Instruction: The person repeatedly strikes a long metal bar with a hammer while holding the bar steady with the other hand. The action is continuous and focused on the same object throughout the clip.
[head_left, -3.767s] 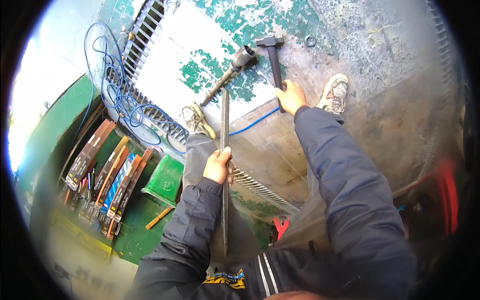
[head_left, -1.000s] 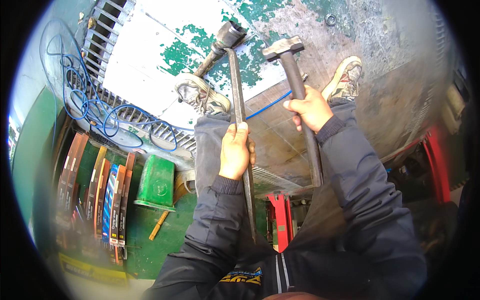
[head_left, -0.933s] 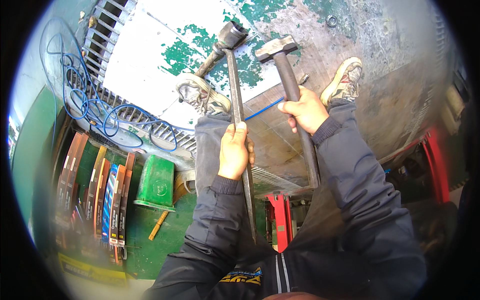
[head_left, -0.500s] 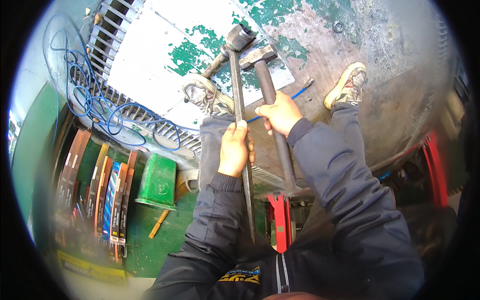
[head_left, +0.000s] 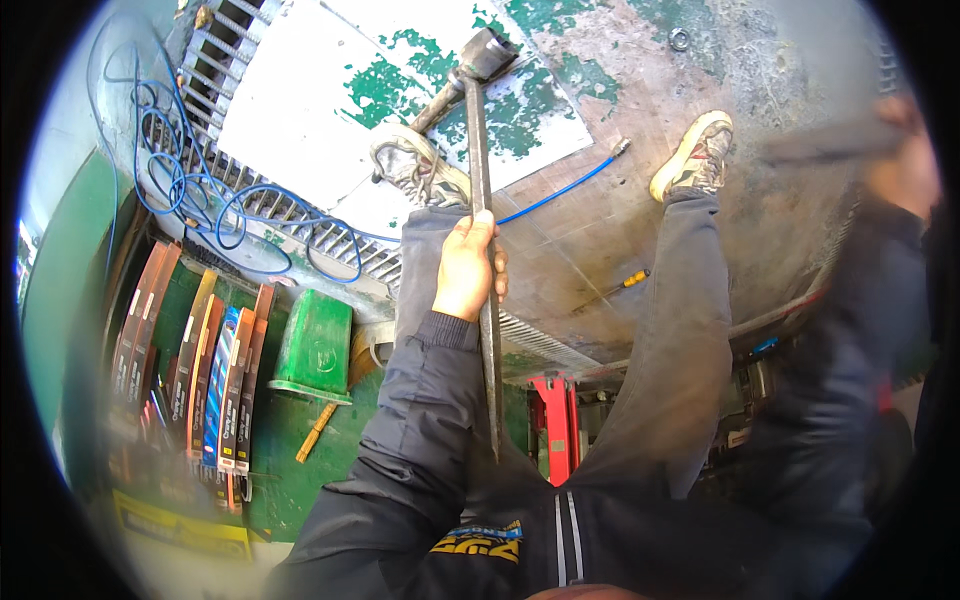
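Observation:
A long tapered metal bar (head_left: pixel 480 160) is gripped in my left hand (head_left: pixel 467 265), closed round its middle. The bar's far end touches a heavy steel rod with a thick cylindrical end (head_left: pixel 487 55) on the floor, beside my left shoe (head_left: pixel 415 165). Its thin end points back toward my body. At the far right, my right hand (head_left: pixel 905 165) is raised and smeared by motion, with the hammer (head_left: pixel 830 145) in it, a blurred dark shape pointing left. The hammer's head cannot be made out.
A blue hose (head_left: pixel 230 220) coils over the floor grating at left, its metal end near my feet. Boxes (head_left: pixel 215 385), a green bin (head_left: pixel 313 345) and a red stand (head_left: pixel 555 430) are close by. A yellow-handled screwdriver (head_left: pixel 635 278) and a nut (head_left: pixel 679 39) lie on the floor.
My right hand has swung the hammer away from beside the bar, up to the far right. The screwdriver and hose end are now uncovered. My left hand still holds the bar.

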